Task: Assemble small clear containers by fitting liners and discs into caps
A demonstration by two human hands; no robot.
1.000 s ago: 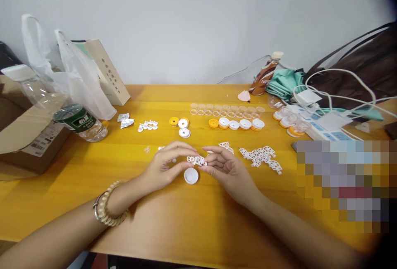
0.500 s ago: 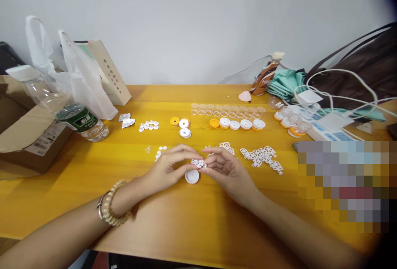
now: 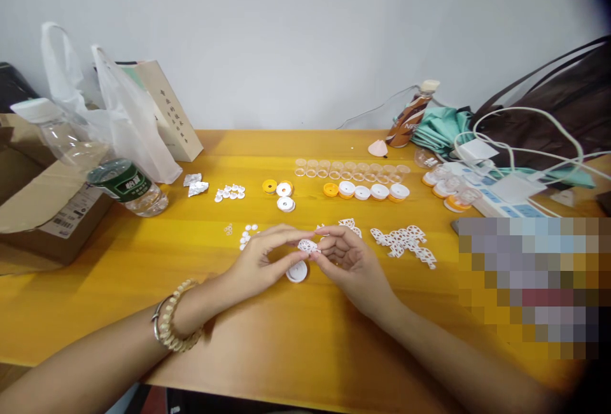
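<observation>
Between the fingertips of both hands is a small white openwork plastic piece (image 3: 307, 246). My left hand (image 3: 267, 254) pinches its left side between thumb and fingers. My right hand (image 3: 346, 255) grips the right side, its other fingers curled. Just below the fingertips, a round white cap (image 3: 296, 272) lies on the table, partly covered by my left thumb. More white openwork pieces (image 3: 403, 240) lie to the right of my right hand, and others (image 3: 351, 226) lie behind it. Small white discs (image 3: 245, 236) sit left of my left hand, partly hidden by it.
Clear cups (image 3: 353, 170) stand in a row behind white and orange caps (image 3: 363, 192). White stemmed parts (image 3: 230, 193) lie left. A water bottle (image 3: 126, 188) leans by a cardboard box (image 3: 48, 223). A power strip (image 3: 501, 201) with cables lies right.
The openwork piece has turned between my fingertips and now shows more of its rounded, fan-like face. My hands stay nearly in place, with fingertips a little closer together.
</observation>
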